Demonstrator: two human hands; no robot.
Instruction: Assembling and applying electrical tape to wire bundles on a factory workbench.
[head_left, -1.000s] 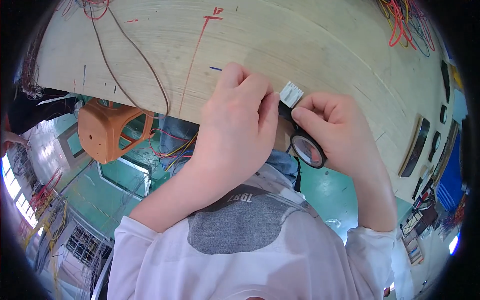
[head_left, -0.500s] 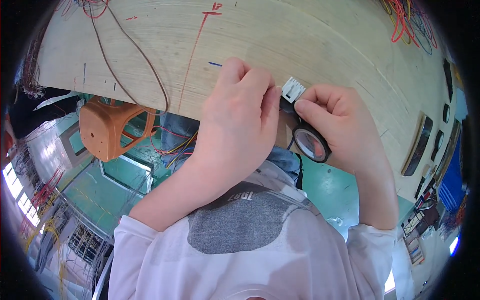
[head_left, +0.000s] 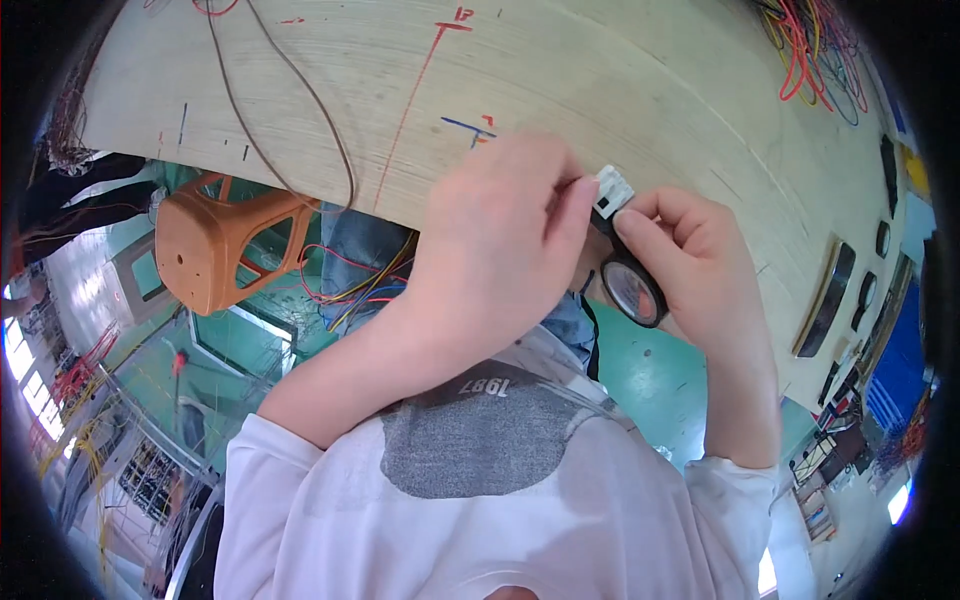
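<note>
Over the plywood board (head_left: 620, 90), left hand (head_left: 495, 240) and right hand (head_left: 700, 265) pinching white connector (head_left: 611, 190), long axis tilted up-right

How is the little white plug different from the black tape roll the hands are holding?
The white plug is small, blocky and pale; the black tape roll is bigger, round and dark, with a hole through its middle. The plug sits up at the fingertips of both hands, between the left hand and right hand; the tape roll hangs lower, under the right hand's fingers. Both are held close together over the wooden board.
</note>
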